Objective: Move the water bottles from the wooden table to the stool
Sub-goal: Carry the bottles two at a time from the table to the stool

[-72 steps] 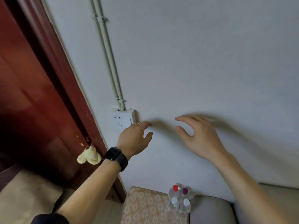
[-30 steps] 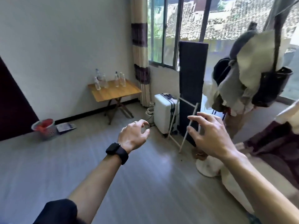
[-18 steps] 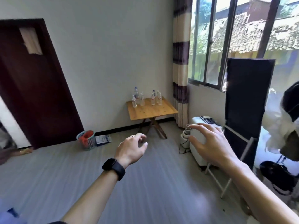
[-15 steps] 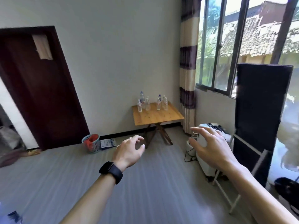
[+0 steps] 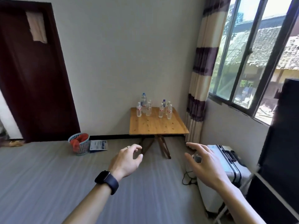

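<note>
a person's left hand (image 5: 127, 160) and right hand (image 5: 205, 165) reach forward, fingers loosely curled and spread, holding nothing; across the floor, water bottles (image 5: 153, 109) stand clustered at the far edge of the wooden table (image 5: 158, 126), by the wall. a hasty grab could topple neighbours. the stool is out of frame; the bottle count is unclear
</note>
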Available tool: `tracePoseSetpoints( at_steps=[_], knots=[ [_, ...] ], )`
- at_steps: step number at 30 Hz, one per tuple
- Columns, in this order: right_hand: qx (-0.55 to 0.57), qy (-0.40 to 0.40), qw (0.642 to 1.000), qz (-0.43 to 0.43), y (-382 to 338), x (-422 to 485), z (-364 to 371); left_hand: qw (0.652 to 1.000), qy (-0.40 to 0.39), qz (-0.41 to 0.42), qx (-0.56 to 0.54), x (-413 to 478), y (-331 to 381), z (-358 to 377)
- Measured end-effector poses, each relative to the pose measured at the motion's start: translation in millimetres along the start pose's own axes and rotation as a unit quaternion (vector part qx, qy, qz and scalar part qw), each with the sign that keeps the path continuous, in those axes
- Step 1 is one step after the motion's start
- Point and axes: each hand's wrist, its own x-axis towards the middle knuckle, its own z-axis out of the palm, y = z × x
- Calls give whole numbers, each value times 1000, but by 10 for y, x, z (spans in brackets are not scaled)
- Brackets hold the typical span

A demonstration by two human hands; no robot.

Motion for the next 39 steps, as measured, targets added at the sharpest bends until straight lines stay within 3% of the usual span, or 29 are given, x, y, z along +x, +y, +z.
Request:
tracePoseSetpoints(
  at_steps=[14, 25, 33, 39],
  knots=[
    [-14, 17, 997, 75, 1671, 2463, 618, 997, -80, 8, -9, 3089, 40, 1428],
    [26, -65, 995, 72, 2956, 4574, 1292, 994, -88, -63, -2, 4968, -4, 2325],
    [-20, -127, 991, 47, 3489, 6083, 2041, 992, -91, -89, -3, 6475, -476, 2805],
    [-11, -144, 986, 89, 3881, 7106, 2629, 989, -119, -87, -11, 7779, -837, 3156]
  ],
)
